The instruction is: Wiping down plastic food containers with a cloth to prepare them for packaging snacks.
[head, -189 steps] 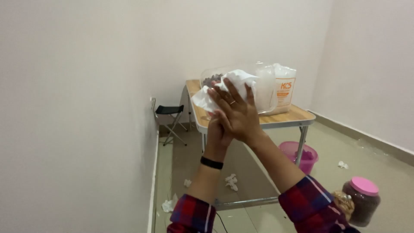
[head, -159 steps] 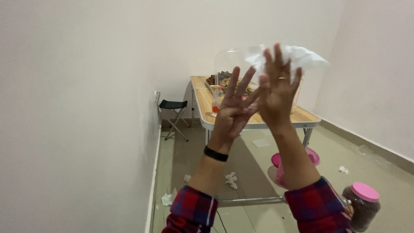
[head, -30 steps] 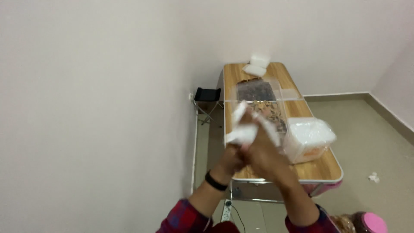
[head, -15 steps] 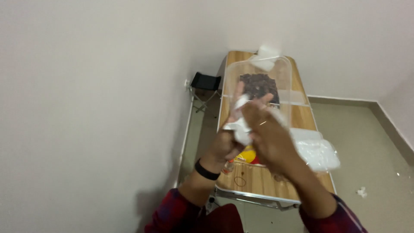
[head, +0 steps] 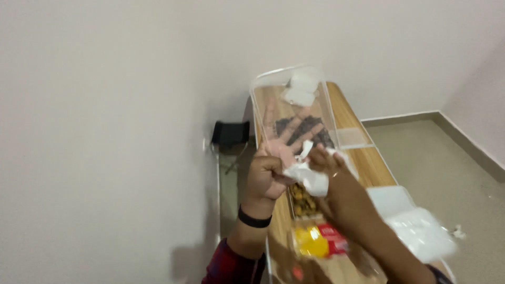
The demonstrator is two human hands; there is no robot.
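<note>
Two hands meet: the left hand (head: 281,150) spreads open inside a clear tub (head: 292,113); the right hand (head: 336,181) grips a white tissue (head: 307,176) beside it.

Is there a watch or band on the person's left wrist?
Yes, a black band wraps the wrist just below the left hand, above the plaid sleeve.

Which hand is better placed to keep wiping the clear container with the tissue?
Probably the right hand: it pinches the white tissue against the clear container. The left hand is spread flat behind the clear wall, bracing it, so it looks tied up with holding.
</note>
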